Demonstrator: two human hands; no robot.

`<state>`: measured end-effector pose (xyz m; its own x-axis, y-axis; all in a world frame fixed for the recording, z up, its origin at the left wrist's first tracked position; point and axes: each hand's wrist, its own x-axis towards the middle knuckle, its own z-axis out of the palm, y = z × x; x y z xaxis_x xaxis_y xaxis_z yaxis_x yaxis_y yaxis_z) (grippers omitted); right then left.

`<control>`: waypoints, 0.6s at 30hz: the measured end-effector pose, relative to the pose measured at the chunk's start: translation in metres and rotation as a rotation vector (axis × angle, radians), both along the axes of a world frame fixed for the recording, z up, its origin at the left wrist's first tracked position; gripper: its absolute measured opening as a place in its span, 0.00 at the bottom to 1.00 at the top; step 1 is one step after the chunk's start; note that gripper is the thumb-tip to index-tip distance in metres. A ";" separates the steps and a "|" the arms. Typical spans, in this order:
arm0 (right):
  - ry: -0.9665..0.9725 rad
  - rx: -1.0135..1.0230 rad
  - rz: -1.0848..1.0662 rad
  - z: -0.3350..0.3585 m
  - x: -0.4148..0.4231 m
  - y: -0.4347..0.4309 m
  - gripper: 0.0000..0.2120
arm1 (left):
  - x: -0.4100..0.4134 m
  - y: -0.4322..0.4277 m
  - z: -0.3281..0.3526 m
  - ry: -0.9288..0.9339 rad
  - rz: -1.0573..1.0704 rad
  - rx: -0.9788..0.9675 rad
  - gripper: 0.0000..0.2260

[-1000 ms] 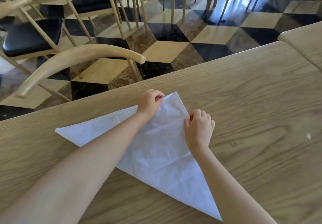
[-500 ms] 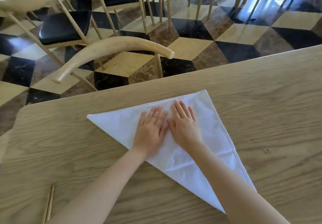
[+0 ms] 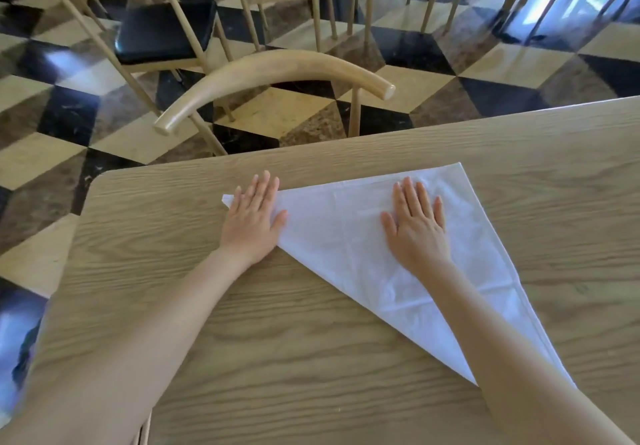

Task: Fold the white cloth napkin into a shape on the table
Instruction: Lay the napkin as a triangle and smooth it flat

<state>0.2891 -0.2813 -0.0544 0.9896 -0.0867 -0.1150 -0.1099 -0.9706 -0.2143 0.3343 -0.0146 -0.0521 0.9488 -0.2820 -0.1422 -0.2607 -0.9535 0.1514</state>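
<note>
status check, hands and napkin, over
Left hand open, flat on the left corner of the napkin. Right hand open, flat mid-cloth. Cloth lies as a flat triangle on the table. Nothing seen in the way.

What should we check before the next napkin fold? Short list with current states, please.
1. Napkin folded into a triangle and lying on the table: ok.
2. Left hand pressing flat on the napkin's left corner, fingers straight: ok.
3. Right hand pressing flat on the cloth near the far corner: ok.
4. Layer edges aligned: cannot tell; the right arm hides part of the near edge.
5. Cloth smooth: not ok; creases show beside the right wrist.
6. A corner gripped for the next fold: not ok; neither hand holds one.
</note>
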 end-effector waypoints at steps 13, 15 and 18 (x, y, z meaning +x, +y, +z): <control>-0.057 -0.004 -0.255 -0.009 -0.101 0.019 0.30 | -0.052 -0.059 -0.018 -0.060 -0.161 -0.034 0.31; -0.021 -0.020 -0.327 -0.007 -0.126 -0.008 0.32 | -0.051 -0.056 -0.016 -0.048 -0.166 -0.027 0.32; 0.002 -0.018 -0.401 -0.004 -0.161 -0.041 0.33 | -0.051 -0.056 -0.012 -0.034 -0.179 -0.048 0.31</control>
